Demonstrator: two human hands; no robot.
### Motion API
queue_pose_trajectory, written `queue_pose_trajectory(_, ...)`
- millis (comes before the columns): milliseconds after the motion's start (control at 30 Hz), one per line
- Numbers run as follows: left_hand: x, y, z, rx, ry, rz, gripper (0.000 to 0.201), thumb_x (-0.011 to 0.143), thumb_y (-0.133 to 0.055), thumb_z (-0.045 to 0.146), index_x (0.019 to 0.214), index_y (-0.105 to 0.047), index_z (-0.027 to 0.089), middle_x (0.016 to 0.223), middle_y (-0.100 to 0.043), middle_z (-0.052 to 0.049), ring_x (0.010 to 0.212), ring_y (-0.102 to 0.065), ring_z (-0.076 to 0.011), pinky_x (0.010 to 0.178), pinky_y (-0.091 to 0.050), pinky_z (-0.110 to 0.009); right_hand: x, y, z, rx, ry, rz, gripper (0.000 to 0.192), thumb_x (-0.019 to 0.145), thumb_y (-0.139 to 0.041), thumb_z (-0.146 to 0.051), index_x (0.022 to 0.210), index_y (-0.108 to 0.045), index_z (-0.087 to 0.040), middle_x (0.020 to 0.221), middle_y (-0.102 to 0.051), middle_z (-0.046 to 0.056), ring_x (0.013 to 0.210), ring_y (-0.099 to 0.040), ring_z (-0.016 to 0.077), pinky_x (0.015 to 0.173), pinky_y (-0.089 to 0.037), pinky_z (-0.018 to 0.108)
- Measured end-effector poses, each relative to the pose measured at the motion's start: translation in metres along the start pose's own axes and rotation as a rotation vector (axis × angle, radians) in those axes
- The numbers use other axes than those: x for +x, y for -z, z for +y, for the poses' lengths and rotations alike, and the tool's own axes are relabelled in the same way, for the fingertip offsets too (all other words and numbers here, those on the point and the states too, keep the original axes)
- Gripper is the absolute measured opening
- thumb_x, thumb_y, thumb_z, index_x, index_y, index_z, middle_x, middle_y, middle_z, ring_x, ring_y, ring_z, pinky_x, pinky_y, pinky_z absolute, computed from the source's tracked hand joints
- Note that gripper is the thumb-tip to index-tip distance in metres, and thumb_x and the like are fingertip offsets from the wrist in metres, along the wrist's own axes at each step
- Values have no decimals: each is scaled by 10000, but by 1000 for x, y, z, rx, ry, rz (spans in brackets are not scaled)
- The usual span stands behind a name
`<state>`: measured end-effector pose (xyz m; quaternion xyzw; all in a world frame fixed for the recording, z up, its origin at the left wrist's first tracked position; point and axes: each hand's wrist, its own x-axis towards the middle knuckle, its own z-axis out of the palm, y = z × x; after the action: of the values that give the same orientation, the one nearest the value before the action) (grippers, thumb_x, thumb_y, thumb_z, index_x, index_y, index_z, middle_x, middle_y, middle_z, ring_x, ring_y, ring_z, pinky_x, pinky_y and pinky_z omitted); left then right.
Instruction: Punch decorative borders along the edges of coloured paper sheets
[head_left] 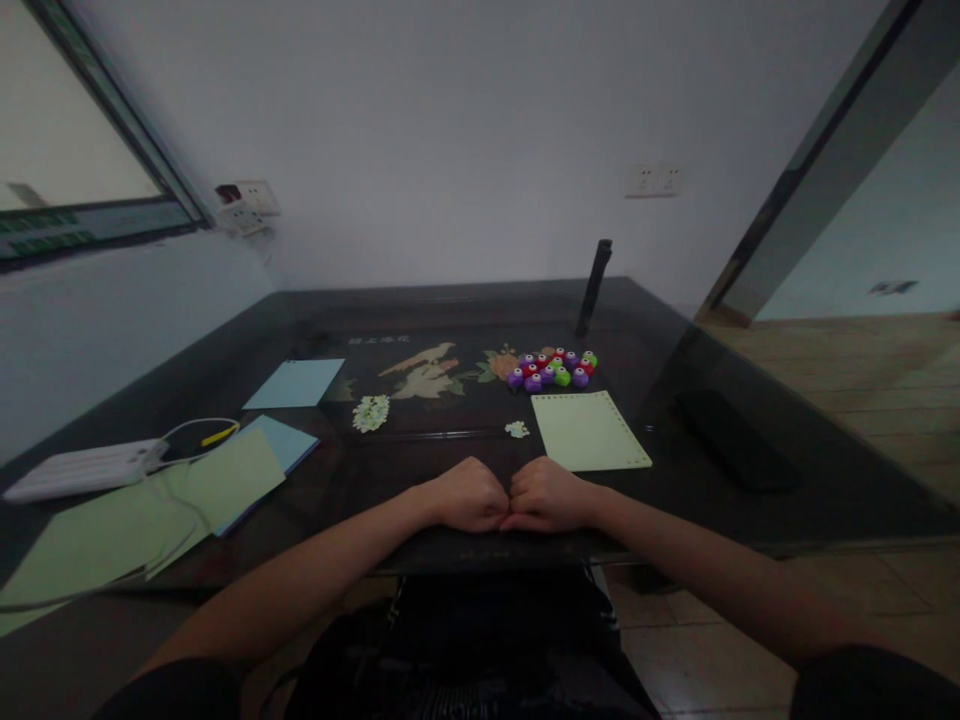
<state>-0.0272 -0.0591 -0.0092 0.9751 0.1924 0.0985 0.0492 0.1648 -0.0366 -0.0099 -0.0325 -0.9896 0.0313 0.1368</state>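
Observation:
My left hand [472, 495] and my right hand [550, 496] rest as closed fists at the near edge of the dark table [450, 470]. Their knuckles touch in the middle, and nothing shows in either. Just beyond my right hand lies a pale yellow sheet [591, 430] with small holes along its top and right edges. A little white-green cluster of small pieces [517, 429] sits to the left of that sheet. Farther left is a larger cluster [370, 413] of the same look. Behind the sheet are several purple, red and green balls [551, 369] with eye-like white spots.
On the left lie blue sheets [296, 383], yellow-green sheets [232, 480] and a white power strip [82, 470] with a looped cable. A slim black stick [594, 288] stands upright at the back. A flat black object [735, 440] lies on the right.

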Motion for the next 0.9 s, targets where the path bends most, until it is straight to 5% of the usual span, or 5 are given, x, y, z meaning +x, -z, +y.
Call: queue_pose_trajectory(900, 1, 1, -2, -12, -6, -3, 323, 821, -546, 288, 521, -580, 172, 543, -636, -19, 492, -542, -105, 477, -273, -250, -1, -2, 0, -15, -7, -15, 503, 949, -356, -400, 591, -621, -167, 559, -623, 39, 499, -509, 119, 507, -254, 274)
